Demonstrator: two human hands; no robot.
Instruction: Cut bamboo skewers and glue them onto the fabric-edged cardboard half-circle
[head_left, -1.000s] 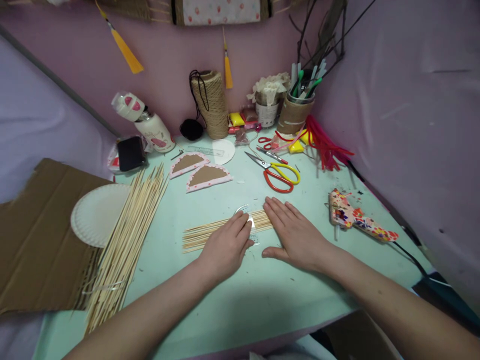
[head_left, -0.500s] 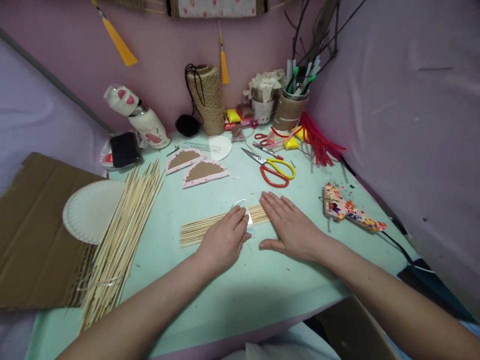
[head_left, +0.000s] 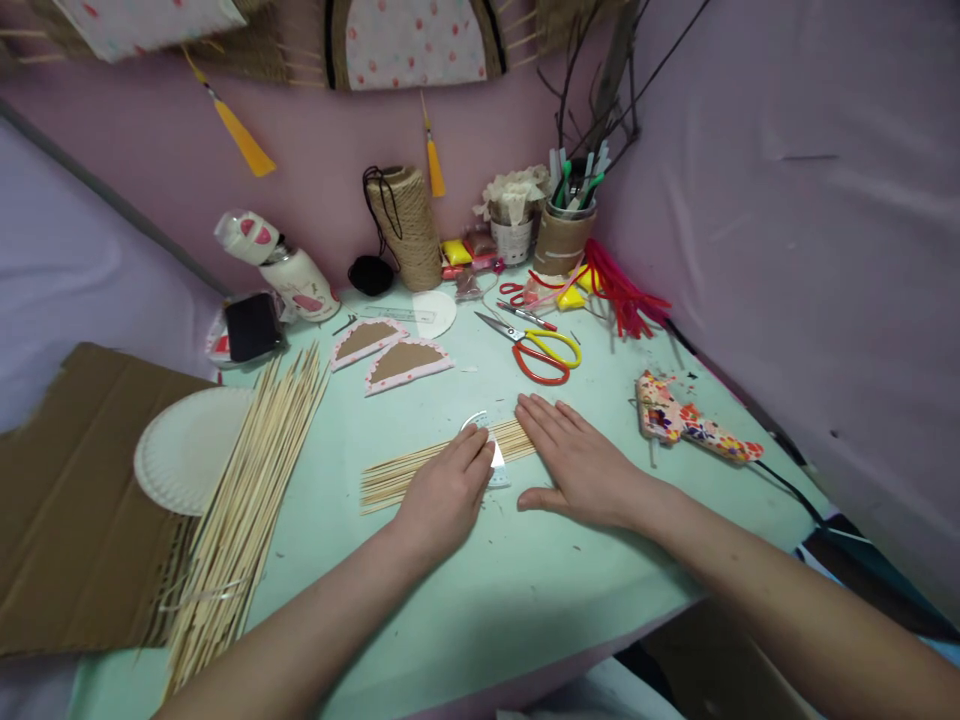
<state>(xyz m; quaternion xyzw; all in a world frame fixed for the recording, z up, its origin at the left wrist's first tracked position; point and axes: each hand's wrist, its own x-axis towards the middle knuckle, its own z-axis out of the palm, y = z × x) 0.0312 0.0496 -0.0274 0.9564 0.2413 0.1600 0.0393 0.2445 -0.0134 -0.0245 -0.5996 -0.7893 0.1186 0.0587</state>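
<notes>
Centre frame, the left hand (head_left: 444, 490), its grip too hidden to tell, rests over a clear protractor (head_left: 498, 470) across thin sticks (head_left: 394, 475) on the desk (head_left: 450, 620), while the right hand (head_left: 574, 458) lies flat, thumb wide, probably to stop their right ends rolling.

The table (head_left: 420, 640) is mint green, the sticks (head_left: 394, 476) pale tan; the glue gun (head_left: 675, 420) near the right edge is flowered (orange, purple, red).

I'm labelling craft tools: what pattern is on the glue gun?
The glue gun has a multicoloured floral pattern, best seen in the head view.
</notes>
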